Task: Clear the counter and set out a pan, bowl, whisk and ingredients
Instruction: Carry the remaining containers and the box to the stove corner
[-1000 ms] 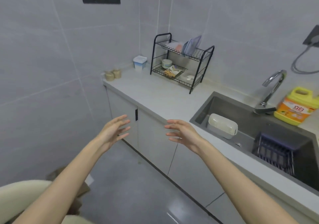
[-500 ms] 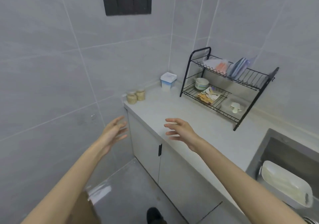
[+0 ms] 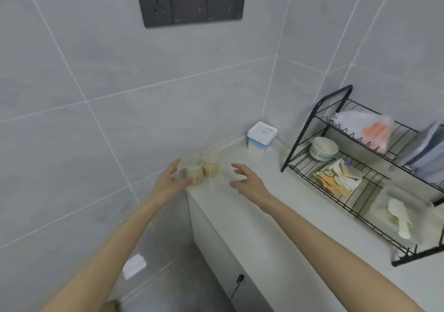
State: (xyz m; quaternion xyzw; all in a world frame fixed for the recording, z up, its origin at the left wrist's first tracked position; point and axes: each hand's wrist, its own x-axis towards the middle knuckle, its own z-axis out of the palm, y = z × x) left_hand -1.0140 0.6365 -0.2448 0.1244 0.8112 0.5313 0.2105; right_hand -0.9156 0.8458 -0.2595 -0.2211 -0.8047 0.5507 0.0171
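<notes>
Two jars point(image 3: 204, 170) just past the left hand point(image 3: 169, 182) are smeared by motion blur; contents read only as pale grains, lids unclear. Left fingertips point(image 3: 181, 179) overlap the nearer jar, contact cannot be told. Both forearms run off the bottom edge. Far right of the right hand point(image 3: 248, 182), the wire rack point(image 3: 346, 186) is cut by the frame edge; its tray item point(image 3: 397, 215) is too blurred to identify.

Pale counter point(image 3: 252, 220) runs along tiled wall into corner. Two clear jars point(image 3: 204, 168) with yellowish contents at left end, blurred, side by side. White-lidded blue container point(image 3: 261, 137) in corner. Black two-tier wire rack point(image 3: 360, 179) stands on right part.
</notes>
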